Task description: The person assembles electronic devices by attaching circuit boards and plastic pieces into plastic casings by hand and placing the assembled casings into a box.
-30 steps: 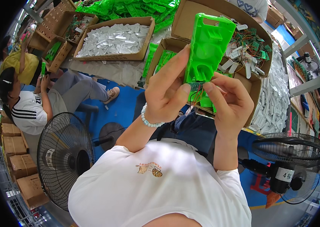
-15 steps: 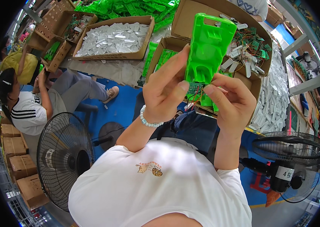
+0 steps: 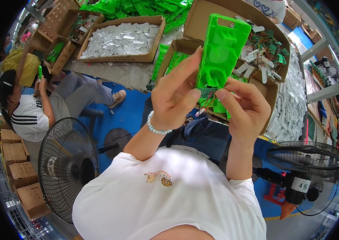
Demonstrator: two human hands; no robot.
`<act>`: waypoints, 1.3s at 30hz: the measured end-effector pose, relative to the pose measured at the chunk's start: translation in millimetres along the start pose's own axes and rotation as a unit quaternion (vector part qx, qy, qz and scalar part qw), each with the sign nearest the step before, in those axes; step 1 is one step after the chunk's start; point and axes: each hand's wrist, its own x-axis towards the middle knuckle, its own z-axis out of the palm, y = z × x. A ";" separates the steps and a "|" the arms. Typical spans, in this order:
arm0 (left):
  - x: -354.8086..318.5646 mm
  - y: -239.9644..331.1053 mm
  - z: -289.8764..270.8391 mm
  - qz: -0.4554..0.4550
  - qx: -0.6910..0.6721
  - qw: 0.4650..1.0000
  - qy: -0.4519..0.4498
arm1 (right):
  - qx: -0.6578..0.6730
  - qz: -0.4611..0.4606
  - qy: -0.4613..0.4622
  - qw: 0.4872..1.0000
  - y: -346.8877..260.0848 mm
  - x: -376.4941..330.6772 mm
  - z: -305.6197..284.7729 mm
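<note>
Upright in front of me is an open green plastic housing, its hollow inner side showing. My left hand is closed on it, with the fingers along the left edge and the thumb at the lower end. A small green circuit board with thin red and yellow wires sits at that lower end. My right hand pinches the board's right side between thumb and fingers, close against the housing. Its fingertips are partly hidden behind the thumb and the housing.
Behind my hands, a carton holds green parts, and another holds wired boards and white pieces. White pieces fill a box on the left. Fans stand on both sides. A co-worker sits at left.
The circuit board has tilted slightly at the housing's lower end, and its wires have shifted. Both my hands stay almost in place. The co-worker at left has raised a green part.
</note>
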 end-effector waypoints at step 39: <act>19.0 7.6 18.3 -0.142 -0.155 0.969 0.132 | 0.058 0.095 -0.026 0.993 17.7 21.9 -11.0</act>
